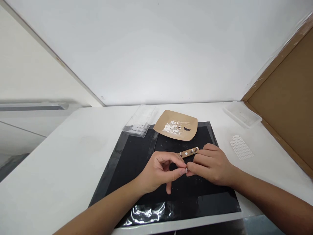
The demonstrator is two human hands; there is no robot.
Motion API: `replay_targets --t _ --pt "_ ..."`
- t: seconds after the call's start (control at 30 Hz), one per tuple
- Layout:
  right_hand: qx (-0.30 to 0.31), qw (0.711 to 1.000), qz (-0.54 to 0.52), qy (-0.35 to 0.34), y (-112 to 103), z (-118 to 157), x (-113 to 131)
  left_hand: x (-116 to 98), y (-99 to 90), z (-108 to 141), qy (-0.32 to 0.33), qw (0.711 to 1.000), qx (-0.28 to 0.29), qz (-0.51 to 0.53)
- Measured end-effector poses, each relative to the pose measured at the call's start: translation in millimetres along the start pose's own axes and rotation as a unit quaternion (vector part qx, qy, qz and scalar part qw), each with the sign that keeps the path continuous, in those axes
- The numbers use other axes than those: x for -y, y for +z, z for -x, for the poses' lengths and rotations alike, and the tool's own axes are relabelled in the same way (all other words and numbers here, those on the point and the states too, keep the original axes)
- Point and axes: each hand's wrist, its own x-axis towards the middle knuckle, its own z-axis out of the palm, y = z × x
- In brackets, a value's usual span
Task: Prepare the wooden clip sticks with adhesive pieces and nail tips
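Over the black mat (137,156), my left hand (162,169) pinches a tiny silvery piece (186,170) between thumb and index finger. My right hand (211,164) meets it there, with curled fingers and its thumb and index tip against the same piece. The fingertips cover most of it, so its kind cannot be made out. Just beyond the hands lies a narrow brown strip (183,154) bearing white dots and small shiny round bits. Its right end is close to my right knuckles; I cannot tell whether they touch.
A tan square dish (161,124) behind the hands holds small white scraps and a dark sliver. Left of it stands a clear compartment box (139,120). At right are a translucent tray (242,114) and a sheet of white stickers (241,147). A brown panel (286,88) borders the right side.
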Motion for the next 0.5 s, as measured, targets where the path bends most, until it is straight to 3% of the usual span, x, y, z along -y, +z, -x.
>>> replay_targets --t 0.5 --pt "0.008 1.0 0.017 -0.009 -1.7 -1.0 0.4 -0.2 0.4 -0.2 0.0 1.0 0.009 -0.002"
